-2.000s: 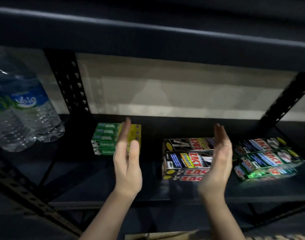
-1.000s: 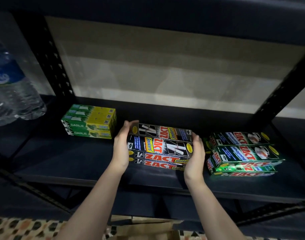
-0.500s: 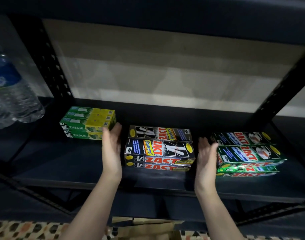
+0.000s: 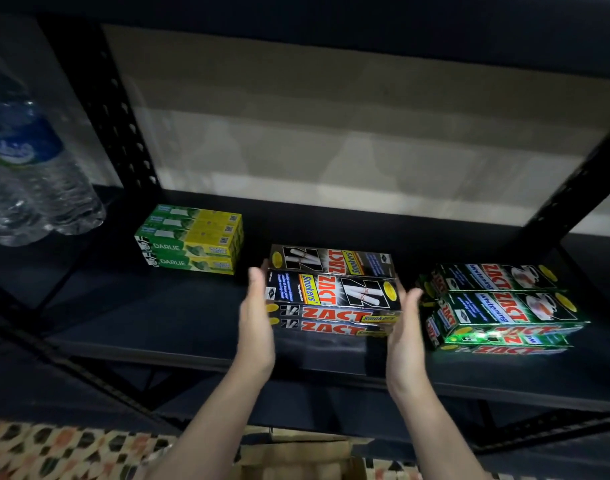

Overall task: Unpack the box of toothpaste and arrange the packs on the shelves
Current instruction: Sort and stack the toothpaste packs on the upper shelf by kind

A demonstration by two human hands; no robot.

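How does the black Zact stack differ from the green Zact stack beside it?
The black Zact Smokers stack has black packs; the green Zact Whitening stack has green ones. Open hands flank the black stack; the green stack stands alone to its right. Both sit on the same dark shelf.

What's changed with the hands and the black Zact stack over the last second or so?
Both hands let go of the black Zact stack half a second ago and have now closed back in: left hand and right hand flank its ends, fingers straight. The stack, the green Darlie packs and the green Zact packs stayed put.
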